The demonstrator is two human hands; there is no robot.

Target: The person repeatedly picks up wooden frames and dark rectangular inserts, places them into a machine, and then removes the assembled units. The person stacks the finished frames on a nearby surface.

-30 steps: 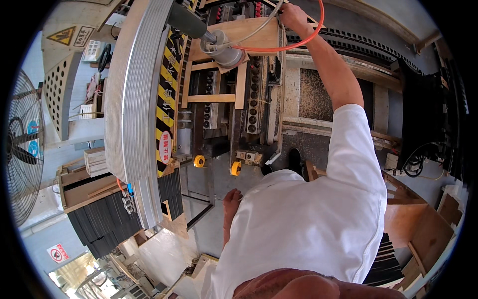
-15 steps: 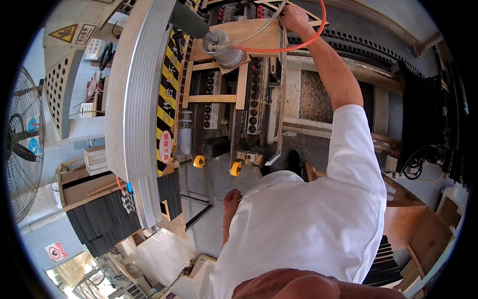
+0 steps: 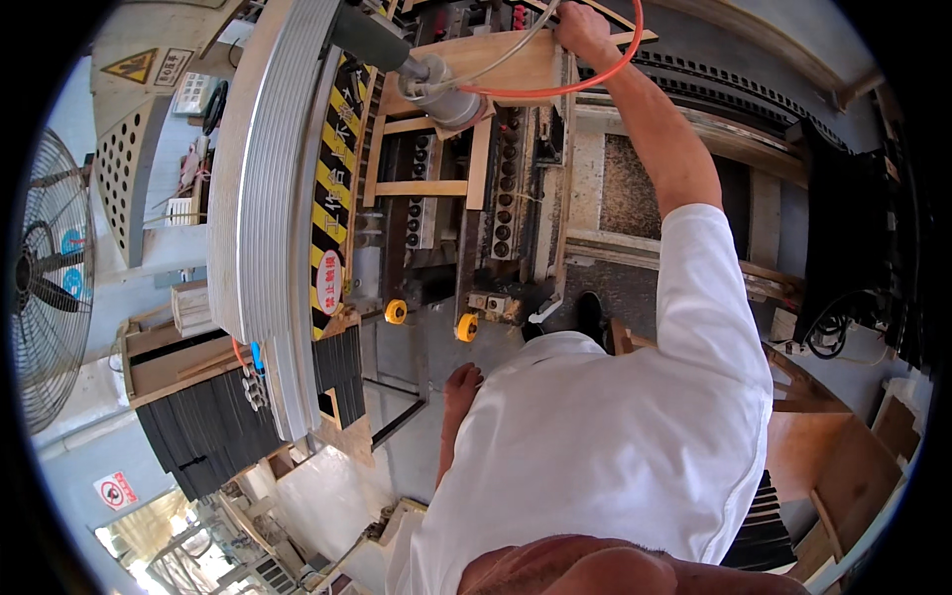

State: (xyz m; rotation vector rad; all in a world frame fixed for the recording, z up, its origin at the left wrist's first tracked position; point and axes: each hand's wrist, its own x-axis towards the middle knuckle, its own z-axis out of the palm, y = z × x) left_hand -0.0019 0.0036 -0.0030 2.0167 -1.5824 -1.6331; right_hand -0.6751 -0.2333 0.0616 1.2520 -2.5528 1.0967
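Note:
My right arm stretches forward to the machine, and my right hand (image 3: 585, 35) is at its far end, fingers curled, beside a thin wooden strip (image 3: 635, 38). What those fingers close on is hidden. Left of that hand lies a flat wooden board (image 3: 516, 61). A grey cylinder (image 3: 451, 99) with hoses stands at the board's left edge, over a light wooden frame (image 3: 478, 164). An orange hose (image 3: 555, 93) loops from it past my right wrist. My left hand (image 3: 462, 383) hangs low by my side, loosely closed, with nothing visible in it.
A tall ribbed metal beam (image 3: 273, 198) with a striped warning strip (image 3: 335, 178) stands on the left. Two yellow wheels (image 3: 466, 327) end the rails near me. Sawdust covers a bed (image 3: 630, 183) at right. A fan (image 3: 50, 278) stands far left; dark strips (image 3: 208, 441) are stacked lower left.
My right hand has shifted slightly up and left, staying beside the wooden strip. The view has moved a little. My left hand still hangs by my side.

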